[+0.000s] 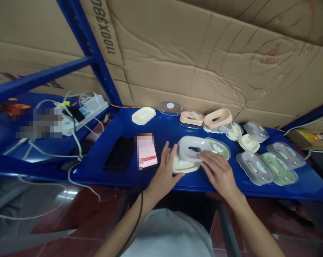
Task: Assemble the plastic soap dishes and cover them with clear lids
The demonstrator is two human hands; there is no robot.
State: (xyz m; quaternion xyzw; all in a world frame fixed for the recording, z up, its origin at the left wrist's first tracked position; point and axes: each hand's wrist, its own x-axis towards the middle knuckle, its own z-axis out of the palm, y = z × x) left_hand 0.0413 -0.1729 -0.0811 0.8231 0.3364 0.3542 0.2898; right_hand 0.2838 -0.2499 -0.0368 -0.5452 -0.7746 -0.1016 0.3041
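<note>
My right hand (218, 171) pinches the right edge of a pale grey soap dish tray (185, 151) with an oblong slot. The tray is tilted above a cream soap dish base (186, 167), which it partly covers. My left hand (165, 167) is at the left side of both, fingers stretched and thumb apart. Whether its fingertips touch the tray's edge I cannot tell. Just behind my right hand lies a green soap dish with a clear lid (222, 149), partly hidden by the tray and my fingers.
Along the back of the blue table (166, 125) stand a cream piece (143, 116), a clear lid (170, 107) and peach trays (218, 118). Several lidded soap dishes (255, 167) sit to the right. A lit phone (147, 151) and a black flat object (119, 154) lie left. Cables (75, 142) hang farther left.
</note>
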